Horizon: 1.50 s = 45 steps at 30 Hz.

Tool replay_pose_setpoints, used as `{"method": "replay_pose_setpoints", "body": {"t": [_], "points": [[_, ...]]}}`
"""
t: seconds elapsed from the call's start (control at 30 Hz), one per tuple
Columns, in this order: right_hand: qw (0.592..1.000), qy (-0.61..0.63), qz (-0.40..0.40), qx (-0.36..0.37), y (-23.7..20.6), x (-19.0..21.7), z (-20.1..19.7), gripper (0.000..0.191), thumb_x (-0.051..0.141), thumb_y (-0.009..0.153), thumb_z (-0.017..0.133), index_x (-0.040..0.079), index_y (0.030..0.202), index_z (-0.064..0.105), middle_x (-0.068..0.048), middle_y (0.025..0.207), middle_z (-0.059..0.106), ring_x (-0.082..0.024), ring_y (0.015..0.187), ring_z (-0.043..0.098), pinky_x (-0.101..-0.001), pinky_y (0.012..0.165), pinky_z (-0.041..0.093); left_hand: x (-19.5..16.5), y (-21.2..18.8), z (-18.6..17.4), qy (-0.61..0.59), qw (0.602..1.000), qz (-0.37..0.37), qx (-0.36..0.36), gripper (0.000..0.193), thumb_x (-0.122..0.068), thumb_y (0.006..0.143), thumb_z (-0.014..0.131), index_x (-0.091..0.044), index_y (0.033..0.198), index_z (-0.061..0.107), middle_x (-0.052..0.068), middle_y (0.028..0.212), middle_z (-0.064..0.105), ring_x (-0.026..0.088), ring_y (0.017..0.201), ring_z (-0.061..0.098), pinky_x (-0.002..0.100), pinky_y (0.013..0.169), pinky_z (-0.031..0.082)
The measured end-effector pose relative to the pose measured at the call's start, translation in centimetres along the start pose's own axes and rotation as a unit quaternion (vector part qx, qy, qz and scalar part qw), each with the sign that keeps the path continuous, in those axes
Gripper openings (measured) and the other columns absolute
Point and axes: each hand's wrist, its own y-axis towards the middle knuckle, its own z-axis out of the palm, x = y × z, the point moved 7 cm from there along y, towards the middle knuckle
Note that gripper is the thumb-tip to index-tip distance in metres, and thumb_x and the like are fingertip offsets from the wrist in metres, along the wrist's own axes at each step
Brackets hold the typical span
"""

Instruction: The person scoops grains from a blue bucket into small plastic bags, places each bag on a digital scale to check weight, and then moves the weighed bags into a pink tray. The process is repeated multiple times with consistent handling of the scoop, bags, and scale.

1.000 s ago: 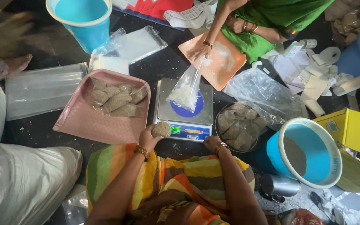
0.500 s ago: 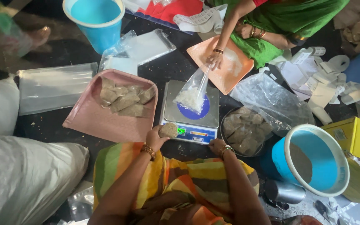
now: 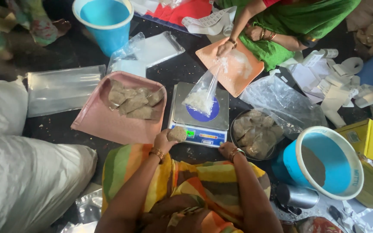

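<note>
Holding a small filled pouch [image 3: 178, 134] clamped in left hand [image 3: 165, 140] at scale [image 3: 221, 113] front edge; right hand [image 3: 228, 149] rests loosely curled, empty. Pouch judged light, soft, slippery; grip mid-body

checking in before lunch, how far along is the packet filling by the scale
Done: several filled brown packets lie on the pink tray. In hand: the left hand holds one more packet by the scale, where another person's hand holds a clear bag of white grains; the right hand rests by the bowl. Left: that bowl holds more packets, and the blue bucket has brown powder inside.
</note>
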Motion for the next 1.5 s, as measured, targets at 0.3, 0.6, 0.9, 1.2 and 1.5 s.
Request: {"method": "replay_pose_setpoints", "body": {"t": [0.3, 0.6, 0.9, 1.2, 1.5], "points": [[0.998, 0.040, -0.003, -0.050, -1.6, 0.3, 0.0, 0.015, 0.022, 0.088, 0.068, 0.017, 0.095, 0.081, -0.013, 0.102, 0.076, -0.030, 0.096, 0.074, -0.0384, 0.091, 0.057, -0.4, -0.6, -0.2, 0.015, 1.000, -0.019, 0.016, 0.055, -0.021, 0.066, 0.092, -0.006, 0.115, 0.070, 0.017, 0.105, 0.075, 0.032, 0.098, 0.072, 0.039, 0.088, 0.056], [0.999, 0.009, 0.031, -0.025, -2.6, 1.3, 1.1, 0.021, 0.025, 0.091, 0.066, 0.023, 0.105, 0.081, -0.010, 0.115, 0.074, -0.030, 0.104, 0.072, -0.0415, 0.098, 0.055, -0.8, -1.2, -0.5, -0.023, 1.000, -0.011, 0.017, 0.055, -0.015, 0.065, 0.091, -0.004, 0.114, 0.069, 0.016, 0.107, 0.075, 0.030, 0.099, 0.073, 0.037, 0.088, 0.057], [0.990, -0.089, 0.050, 0.095, -3.5, 3.7, 4.8, 0.036, 0.032, 0.093, 0.068, 0.007, 0.118, 0.072, -0.020, 0.124, 0.069, -0.037, 0.118, 0.066, -0.0458, 0.101, 0.053, -0.9, -1.8, -1.1, -0.071, 0.997, -0.010, 0.009, 0.052, -0.014, 0.067, 0.091, -0.003, 0.114, 0.070, 0.015, 0.106, 0.077, 0.025, 0.098, 0.075, 0.034, 0.087, 0.058], [0.993, -0.084, 0.022, 0.084, -4.7, 8.4, 8.0, 0.034, 0.023, 0.101, 0.050, 0.006, 0.120, 0.073, -0.021, 0.127, 0.068, -0.037, 0.118, 0.067, -0.0462, 0.100, 0.053, -0.7, -2.1, -1.2, -0.081, 0.997, -0.005, 0.003, 0.056, -0.011, 0.067, 0.091, -0.001, 0.117, 0.068, 0.014, 0.106, 0.077, 0.024, 0.098, 0.074, 0.033, 0.087, 0.058], [0.994, -0.081, -0.001, 0.078, -4.7, 8.6, 7.7, 0.033, 0.026, 0.100, 0.054, 0.007, 0.119, 0.073, -0.019, 0.125, 0.069, -0.036, 0.119, 0.066, -0.0464, 0.101, 0.052, -0.7, -1.9, -1.4, -0.063, 0.998, -0.011, -0.016, 0.061, -0.017, 0.065, 0.093, -0.002, 0.119, 0.067, 0.016, 0.109, 0.075, 0.026, 0.100, 0.073, 0.036, 0.088, 0.057]]}}
